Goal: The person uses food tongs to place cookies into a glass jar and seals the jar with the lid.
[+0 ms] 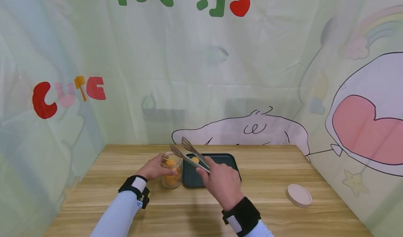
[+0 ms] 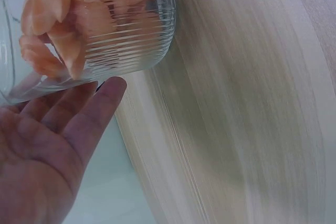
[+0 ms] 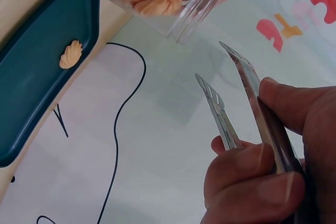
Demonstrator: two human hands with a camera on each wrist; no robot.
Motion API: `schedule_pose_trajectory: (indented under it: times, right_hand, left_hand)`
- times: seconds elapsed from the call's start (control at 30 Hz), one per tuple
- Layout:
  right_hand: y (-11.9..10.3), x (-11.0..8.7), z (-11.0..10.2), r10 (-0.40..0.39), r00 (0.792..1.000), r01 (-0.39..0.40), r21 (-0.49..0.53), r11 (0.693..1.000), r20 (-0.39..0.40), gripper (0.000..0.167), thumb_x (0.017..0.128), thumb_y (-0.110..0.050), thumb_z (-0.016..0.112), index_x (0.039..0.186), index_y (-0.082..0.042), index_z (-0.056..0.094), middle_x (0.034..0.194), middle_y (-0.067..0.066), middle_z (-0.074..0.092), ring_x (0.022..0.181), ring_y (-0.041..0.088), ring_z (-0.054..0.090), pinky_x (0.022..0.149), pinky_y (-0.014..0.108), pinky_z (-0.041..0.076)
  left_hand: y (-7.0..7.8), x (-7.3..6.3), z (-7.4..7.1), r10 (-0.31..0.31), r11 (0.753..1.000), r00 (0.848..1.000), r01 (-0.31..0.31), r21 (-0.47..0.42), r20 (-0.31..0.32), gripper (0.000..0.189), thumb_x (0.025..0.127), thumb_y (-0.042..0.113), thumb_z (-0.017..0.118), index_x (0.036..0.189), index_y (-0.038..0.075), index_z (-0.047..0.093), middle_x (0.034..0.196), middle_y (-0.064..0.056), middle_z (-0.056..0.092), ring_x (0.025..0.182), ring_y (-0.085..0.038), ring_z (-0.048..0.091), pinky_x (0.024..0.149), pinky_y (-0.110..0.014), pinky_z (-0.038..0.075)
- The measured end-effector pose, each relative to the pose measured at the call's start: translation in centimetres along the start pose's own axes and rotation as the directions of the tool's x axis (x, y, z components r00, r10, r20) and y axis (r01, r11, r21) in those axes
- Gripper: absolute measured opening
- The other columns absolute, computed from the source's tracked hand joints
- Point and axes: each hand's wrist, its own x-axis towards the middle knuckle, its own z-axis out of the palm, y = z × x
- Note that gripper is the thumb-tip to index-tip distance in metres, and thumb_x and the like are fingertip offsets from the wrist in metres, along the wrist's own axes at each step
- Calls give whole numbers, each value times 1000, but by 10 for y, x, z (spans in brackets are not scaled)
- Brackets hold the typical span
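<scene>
My left hand [image 1: 153, 168] grips a clear glass jar [image 1: 171, 185] with its thumb across the near side. Ribbed glass and several swirled, piped butter cookies [image 2: 86, 22] inside show up close in the left wrist view. My right hand [image 1: 223, 181] holds metal tongs [image 3: 257, 103], their slotted tips apart with nothing between them. In the head view the tongs reach up and left over a dark teal tray [image 1: 221, 158]. One swirled cookie [image 3: 71, 54] lies on the tray, near its edge. The jar mouth is uncovered.
A round, pale pink lid [image 1: 299, 195] lies on the wooden table [image 1: 267, 174] at the right. Right beside the jar stands the tray's left edge. A printed cloth backdrop [image 1: 189, 72] rises behind the table and at both sides.
</scene>
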Motion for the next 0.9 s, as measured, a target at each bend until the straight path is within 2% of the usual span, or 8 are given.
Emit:
schedule_pose_trajectory:
  times: [0.17, 0.57, 0.9]
  right_hand:
    - [6, 1, 0, 0, 1000, 0, -3, 1000, -21, 49, 98, -48, 67, 136, -17, 68, 51, -6, 29, 42, 12, 28, 41, 25, 17]
    - [14, 7, 0, 28, 1000, -28, 16, 999, -10, 48, 98, -46, 67, 135, -14, 68, 52, -7, 31, 43, 11, 30, 41, 24, 19]
    - [25, 13, 10, 51, 999, -51, -3, 999, 1, 49, 98, -46, 69, 132, -12, 70, 52, -5, 37, 44, 12, 34, 41, 25, 22]
  left_hand:
    - [0, 1, 0, 12, 1000, 1000, -12, -2, 0, 91, 81, 33, 88, 149, -5, 41, 135, -22, 63, 128, -40, 58, 111, -59, 44]
    - [-2, 3, -1, 15, 1000, 1000, -15, 17, 3, 95, 81, 34, 89, 150, -8, 39, 135, -23, 62, 128, -41, 58, 111, -60, 45]
    - [0, 2, 1, 5, 1000, 1000, -5, -2, -4, 94, 81, 32, 89, 150, -7, 39, 137, -24, 62, 128, -40, 58, 111, -58, 45]
